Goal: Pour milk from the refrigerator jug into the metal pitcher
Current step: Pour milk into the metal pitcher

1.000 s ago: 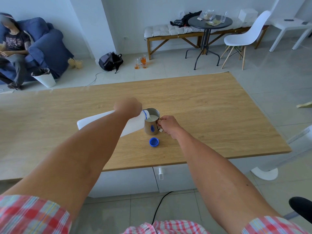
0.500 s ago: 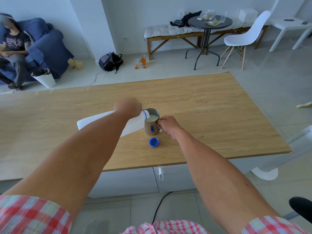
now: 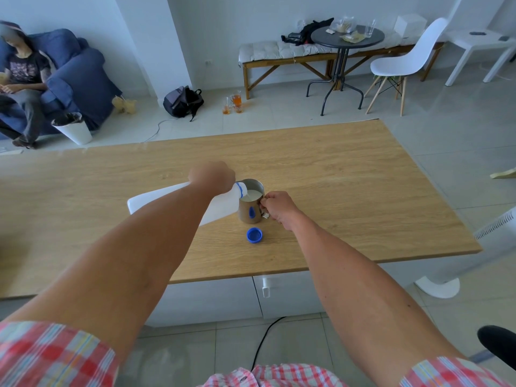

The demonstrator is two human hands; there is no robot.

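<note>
A white plastic milk jug (image 3: pixel 223 204) is tipped nearly flat, its blue-ringed mouth over the rim of the metal pitcher (image 3: pixel 249 212). My left hand (image 3: pixel 212 174) grips the jug near its neck from above. The pitcher stands upright on the wooden table (image 3: pixel 349 191) and white milk fills it close to the brim. My right hand (image 3: pixel 276 205) is closed on the pitcher's handle on its right side. The jug's blue cap (image 3: pixel 254 235) lies on the table just in front of the pitcher.
The table's front edge runs close below the cap; white drawers sit under it. A white fan stand (image 3: pixel 438 286) is at the right. A person sits on a blue sofa (image 3: pixel 75 79) far left, beside a white bin (image 3: pixel 73 128).
</note>
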